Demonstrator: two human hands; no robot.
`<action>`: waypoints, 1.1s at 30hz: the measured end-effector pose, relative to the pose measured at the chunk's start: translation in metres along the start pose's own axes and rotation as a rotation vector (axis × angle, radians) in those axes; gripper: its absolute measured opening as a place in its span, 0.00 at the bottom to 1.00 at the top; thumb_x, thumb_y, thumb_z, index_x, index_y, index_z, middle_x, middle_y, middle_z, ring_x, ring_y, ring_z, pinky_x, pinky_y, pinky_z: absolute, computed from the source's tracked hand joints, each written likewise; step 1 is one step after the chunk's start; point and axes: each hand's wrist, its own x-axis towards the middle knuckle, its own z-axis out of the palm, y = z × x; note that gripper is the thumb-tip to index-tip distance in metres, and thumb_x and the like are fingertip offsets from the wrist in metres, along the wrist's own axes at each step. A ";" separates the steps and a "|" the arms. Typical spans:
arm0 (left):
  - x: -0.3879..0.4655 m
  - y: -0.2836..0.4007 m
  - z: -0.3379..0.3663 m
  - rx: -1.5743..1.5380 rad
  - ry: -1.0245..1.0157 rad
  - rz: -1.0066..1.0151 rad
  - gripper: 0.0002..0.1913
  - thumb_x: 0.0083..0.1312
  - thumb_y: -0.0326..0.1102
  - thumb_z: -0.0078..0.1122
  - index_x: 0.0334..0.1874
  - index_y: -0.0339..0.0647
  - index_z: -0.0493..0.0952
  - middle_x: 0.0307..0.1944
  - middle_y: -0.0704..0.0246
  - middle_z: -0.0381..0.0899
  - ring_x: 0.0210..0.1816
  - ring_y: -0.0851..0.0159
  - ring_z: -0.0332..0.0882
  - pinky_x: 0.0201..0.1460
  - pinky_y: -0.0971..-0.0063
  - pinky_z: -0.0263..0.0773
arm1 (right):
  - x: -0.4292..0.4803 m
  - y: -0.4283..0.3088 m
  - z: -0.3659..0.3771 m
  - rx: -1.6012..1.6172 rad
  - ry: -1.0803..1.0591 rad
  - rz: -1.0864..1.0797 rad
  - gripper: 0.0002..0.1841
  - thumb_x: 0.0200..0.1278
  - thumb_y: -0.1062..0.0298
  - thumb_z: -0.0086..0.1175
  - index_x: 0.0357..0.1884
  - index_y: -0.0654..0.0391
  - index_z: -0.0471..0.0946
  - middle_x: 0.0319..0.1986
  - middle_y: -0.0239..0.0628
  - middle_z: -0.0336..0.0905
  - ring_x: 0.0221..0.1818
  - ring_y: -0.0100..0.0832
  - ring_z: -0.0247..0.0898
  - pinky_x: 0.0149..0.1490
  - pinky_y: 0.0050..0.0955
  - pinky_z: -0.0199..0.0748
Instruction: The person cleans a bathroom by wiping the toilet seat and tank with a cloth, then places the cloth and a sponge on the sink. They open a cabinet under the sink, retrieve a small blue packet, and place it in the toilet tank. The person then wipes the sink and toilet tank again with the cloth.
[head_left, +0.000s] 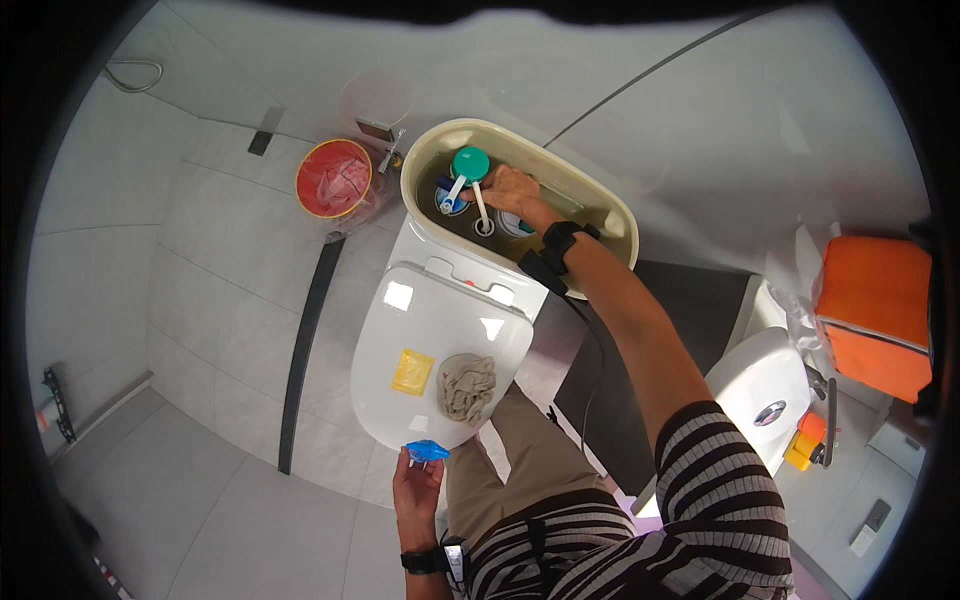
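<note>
My right hand (511, 190) reaches into the open toilet cistern (624, 225). Its fingertips are beside the white tube (481, 204) and a white lever arm (453, 196), below the round green cap (471, 163) of the fittings. Whether those fingers grip anything is hidden. In my left hand (418, 484) is a small blue plastic packet (426, 450), held in front of the toilet's closed lid (442, 307). On that lid lie a flat yellow packet (412, 372) and a crumpled grey-beige cloth (466, 388).
A red bin (306, 184) with a plastic liner stands left of the cistern. A dark floor strip (309, 360) runs left of the toilet. At right are a white washbasin (750, 382), a tap (829, 420) and an orange box (874, 292). A black cable (600, 360) hangs from my right wrist.
</note>
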 end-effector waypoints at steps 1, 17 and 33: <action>0.000 0.000 0.001 0.006 0.007 0.007 0.13 0.69 0.39 0.54 0.47 0.36 0.72 0.46 0.62 0.76 0.45 0.62 0.77 0.51 0.68 0.77 | -0.002 0.000 -0.001 -0.011 0.038 -0.019 0.33 0.37 0.27 0.61 0.38 0.43 0.86 0.34 0.36 0.84 0.43 0.37 0.79 0.52 0.40 0.70; 0.003 0.003 -0.003 0.090 0.033 0.054 0.15 0.69 0.43 0.54 0.51 0.40 0.71 0.48 0.66 0.75 0.46 0.65 0.76 0.51 0.70 0.76 | -0.015 0.048 -0.012 0.171 0.177 -0.201 0.17 0.58 0.50 0.56 0.36 0.54 0.83 0.34 0.42 0.83 0.41 0.43 0.78 0.46 0.38 0.74; 0.003 0.002 0.006 0.106 0.051 0.046 0.15 0.69 0.43 0.55 0.51 0.41 0.71 0.48 0.67 0.75 0.46 0.65 0.76 0.49 0.71 0.77 | -0.050 0.109 0.007 -0.402 -0.185 -0.081 0.12 0.54 0.68 0.53 0.38 0.60 0.82 0.42 0.55 0.80 0.46 0.50 0.78 0.48 0.44 0.77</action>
